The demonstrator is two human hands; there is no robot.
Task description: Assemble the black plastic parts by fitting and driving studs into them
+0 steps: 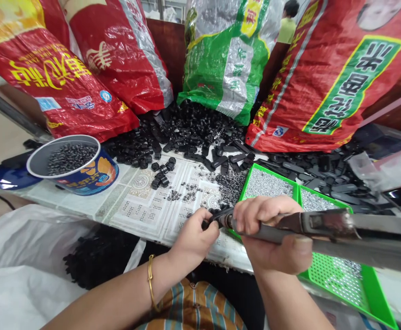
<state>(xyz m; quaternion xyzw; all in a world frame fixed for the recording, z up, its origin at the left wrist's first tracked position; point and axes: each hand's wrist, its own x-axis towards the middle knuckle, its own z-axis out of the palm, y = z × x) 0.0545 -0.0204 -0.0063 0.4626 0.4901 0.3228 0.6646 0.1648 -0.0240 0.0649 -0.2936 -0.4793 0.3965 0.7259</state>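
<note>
Above table [141, 206], metal tool [324, 227] points left, crosswise.

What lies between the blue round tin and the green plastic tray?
Head view: a printed paper calendar sheet strewn with small black plastic pieces and tiny dark pellets.

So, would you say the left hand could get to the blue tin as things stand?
Probably yes: only small loose parts lie between the left hand and the blue tin, though it pinches a black piece.
</note>
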